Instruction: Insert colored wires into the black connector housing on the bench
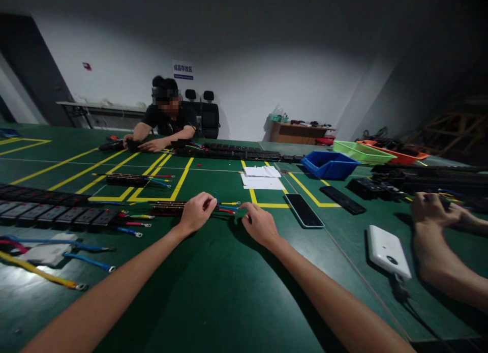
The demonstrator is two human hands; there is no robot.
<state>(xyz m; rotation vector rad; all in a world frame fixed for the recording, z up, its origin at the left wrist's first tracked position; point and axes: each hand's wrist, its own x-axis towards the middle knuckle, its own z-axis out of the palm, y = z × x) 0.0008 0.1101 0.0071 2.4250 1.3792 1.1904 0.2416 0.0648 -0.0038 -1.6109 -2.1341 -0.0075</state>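
Observation:
Both my arms reach forward over the green table [229, 292]. My left hand [196, 212] is curled, its fingertips pinched on the end of a dark strip with copper bars [168, 206] that lies in front of it. My right hand [259, 223] is also curled, its fingertips down on the table beside short coloured wires [227, 206] with ring terminals. What the right fingers hold, if anything, is hidden.
Rows of black power strips [49, 210] and loose coloured wires [87, 260] lie at the left. A black phone [303, 210], white papers [262, 177], a blue bin [328, 165] and a white phone [388, 250] lie to the right. A co-worker's arms [438, 241] rest at the right; another person [163, 121] sits across.

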